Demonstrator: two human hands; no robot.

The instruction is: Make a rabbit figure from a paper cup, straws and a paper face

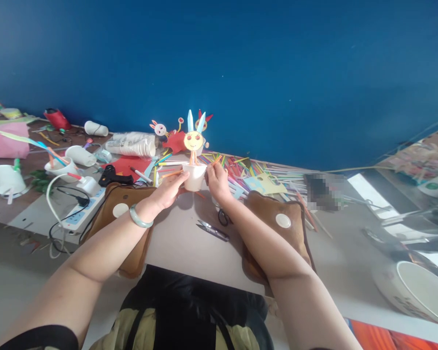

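Note:
A white paper cup [194, 179] is held upright above the table, with my left hand [173, 188] closed around its left side. Out of its top rises a yellow smiling paper face [193, 141] with light-blue paper ears and orange strips below it. An orange strip [173, 173] sticks out to the left, over my left fingers. At the cup's right side, my right hand [218, 181] is closed, its fingertips pinching another orange strip [217, 160]. Small black thread snips [213, 230] lie on the table below my hands.
Brown cushions [113, 233] lie on both sides of the work spot. Coloured sticks [277, 170], a glue gun [115, 176], a power strip [82, 211] and a stack of paper cups [131, 145] surround it. A blue wall [241, 73] stands behind; a white bowl [419, 291] is at right.

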